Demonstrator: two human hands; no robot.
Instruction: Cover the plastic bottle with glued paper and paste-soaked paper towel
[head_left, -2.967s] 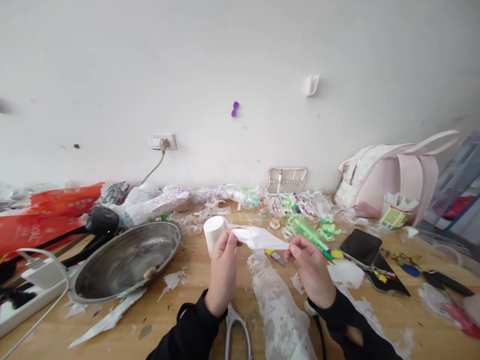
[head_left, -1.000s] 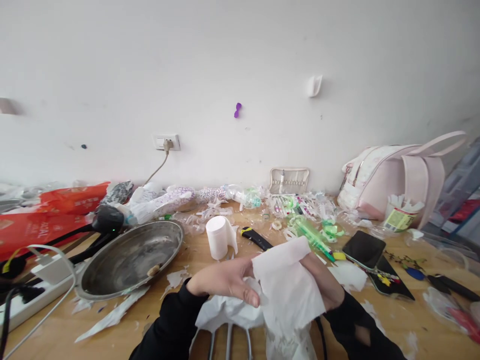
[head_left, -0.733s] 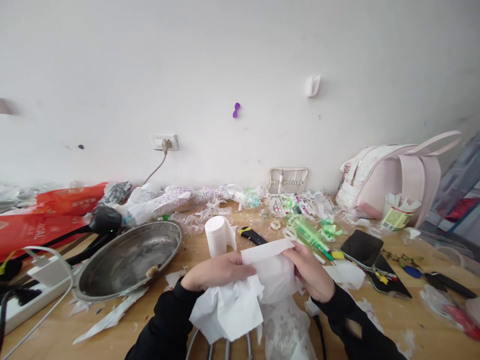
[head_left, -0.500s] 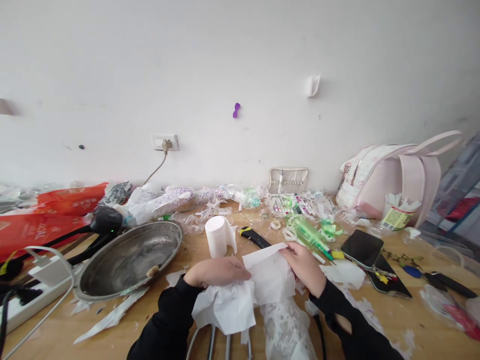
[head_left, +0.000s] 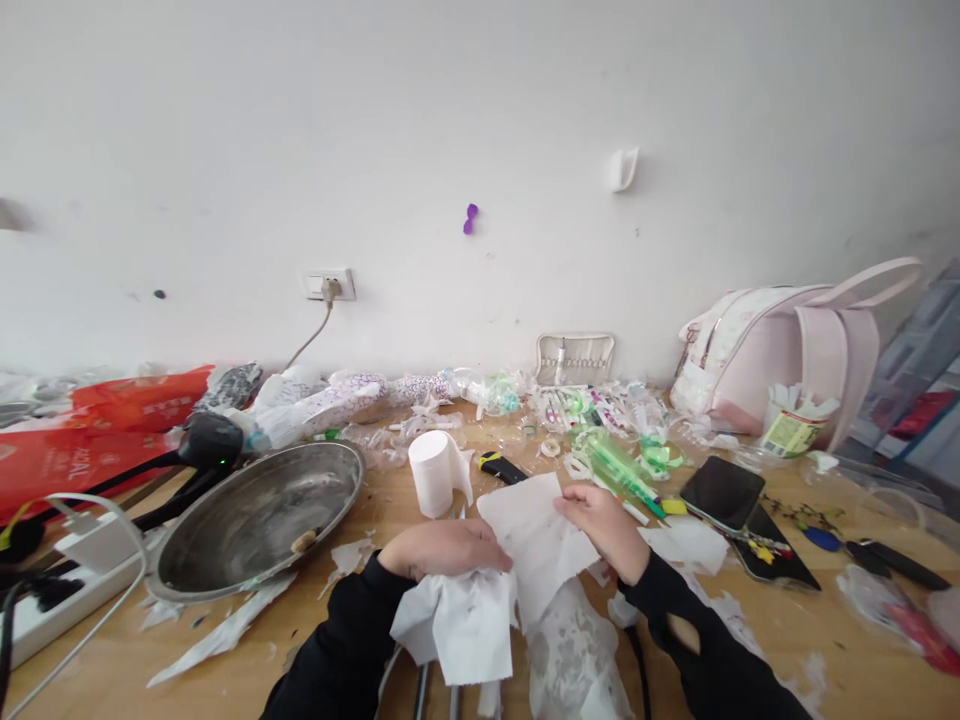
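Observation:
My left hand (head_left: 450, 548) is closed on a crumpled bunch of white tissue paper (head_left: 472, 630) that hangs below its fingers. Between both hands a flat tissue sheet (head_left: 532, 535) is stretched out, and my right hand (head_left: 606, 522) pinches its upper right edge. Just below the sheet stands a clear bottle-like form (head_left: 574, 650) patched with torn white paper; its lower end runs out of view. Behind my left hand is a tissue roll (head_left: 433, 474) with a loose end. A black and yellow utility knife (head_left: 501, 467) lies behind the sheet, partly covered by it.
A metal basin (head_left: 169, 560) sits at left, beside a power strip (head_left: 45, 625). Cut green plastic bottle pieces (head_left: 619, 465) and marker pens lie behind my right hand. A phone (head_left: 724, 492) and a pink backpack (head_left: 757, 350) are at right. Paper scraps litter the table.
The tissue sheet has tilted, its upper left corner shifting slightly left. My left hand has moved a little right and down, and the bunched tissue hangs lower.

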